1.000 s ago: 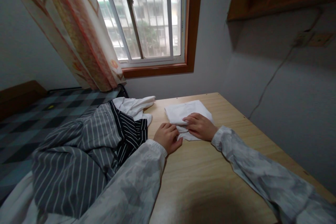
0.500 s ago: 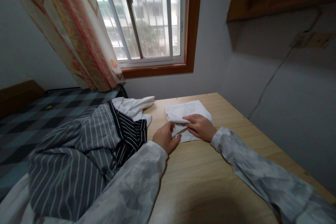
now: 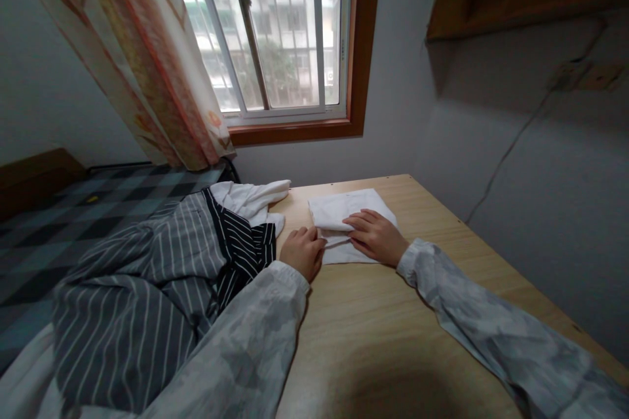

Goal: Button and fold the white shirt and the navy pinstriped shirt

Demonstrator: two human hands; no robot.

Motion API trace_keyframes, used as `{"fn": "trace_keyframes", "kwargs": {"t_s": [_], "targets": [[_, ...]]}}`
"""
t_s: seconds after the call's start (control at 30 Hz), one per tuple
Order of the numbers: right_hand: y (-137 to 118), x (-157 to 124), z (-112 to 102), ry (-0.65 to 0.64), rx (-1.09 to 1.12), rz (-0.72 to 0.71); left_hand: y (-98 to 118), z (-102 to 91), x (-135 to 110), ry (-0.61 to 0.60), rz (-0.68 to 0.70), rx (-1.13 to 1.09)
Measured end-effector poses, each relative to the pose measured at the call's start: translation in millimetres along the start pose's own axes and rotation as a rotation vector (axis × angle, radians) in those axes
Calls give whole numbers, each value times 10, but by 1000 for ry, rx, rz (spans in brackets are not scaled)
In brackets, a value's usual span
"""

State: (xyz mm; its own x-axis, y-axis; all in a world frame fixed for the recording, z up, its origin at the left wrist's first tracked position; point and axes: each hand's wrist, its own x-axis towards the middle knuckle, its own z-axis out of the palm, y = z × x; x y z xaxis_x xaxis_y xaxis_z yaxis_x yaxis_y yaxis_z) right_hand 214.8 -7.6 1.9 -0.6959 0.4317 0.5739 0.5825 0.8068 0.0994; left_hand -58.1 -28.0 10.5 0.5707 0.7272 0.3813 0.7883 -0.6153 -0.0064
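Observation:
A folded white cloth (image 3: 344, 206) lies near the far end of the table, its layers lapped over at the front; which kind of garment or linen it is cannot be made out. My left hand (image 3: 303, 253) is at its left front edge, fingers curled and closed on a layer of the fabric. Across the cloth's right front part rests my right hand (image 3: 376, 237), its fingers stretched out flat over the fold. The palm hides the cloth's right front corner.
Heaped along the left are a grey and black striped garment (image 3: 137, 314) and a white garment (image 3: 250, 200). Behind them is a checked bed (image 3: 39, 242). The wooden table (image 3: 373, 327) borders the wall; a shelf (image 3: 521, 0) and a cord (image 3: 511, 150) are at right.
My left hand has shifted left to the cloth's edge, and its spread thumb has drawn in against the fingers. My right hand stays nearly in place on the cloth.

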Motion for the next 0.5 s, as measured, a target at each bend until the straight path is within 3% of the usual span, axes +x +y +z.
{"fn": "trace_keyframes", "kwargs": {"t_s": [0.23,0.5], "targets": [[-13,17,-31,-46,85,6,-49,0,-9,37,102,-55],[-25,-35,-31,-30,187,-17,60,-53,-46,183,-136,-26]]}}
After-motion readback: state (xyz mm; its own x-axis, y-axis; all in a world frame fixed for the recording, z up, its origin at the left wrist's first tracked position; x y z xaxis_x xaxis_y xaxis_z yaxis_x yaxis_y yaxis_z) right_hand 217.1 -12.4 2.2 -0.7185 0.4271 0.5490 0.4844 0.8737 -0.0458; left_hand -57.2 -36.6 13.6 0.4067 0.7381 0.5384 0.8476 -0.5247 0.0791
